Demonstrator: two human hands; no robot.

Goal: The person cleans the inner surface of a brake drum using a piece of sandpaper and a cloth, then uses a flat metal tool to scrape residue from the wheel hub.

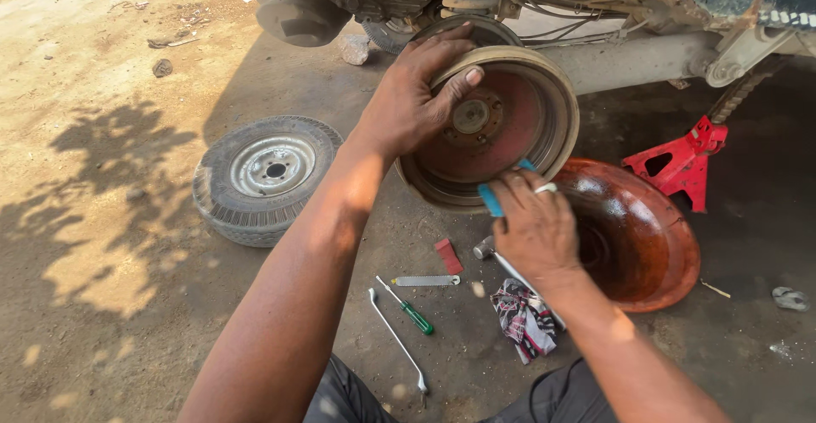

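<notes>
I see my left hand point(414, 100) gripping the rim of the brake drum point(501, 125), held above the ground under the axle. My right hand point(534, 223) pinches a blue cloth point(491, 198) against its lower edge.

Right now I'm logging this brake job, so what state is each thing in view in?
Brake drum: off the axle, held up, open side to camera.
Left hand: gripping the drum's rim.
Right hand: pressing a blue pad to the drum's lower edge.
Wheel: removed, lying flat.
Jack stand: upright beneath the vehicle.
Orange bowl: tilted on the ground.
Screwdriver: lying loose.
</notes>
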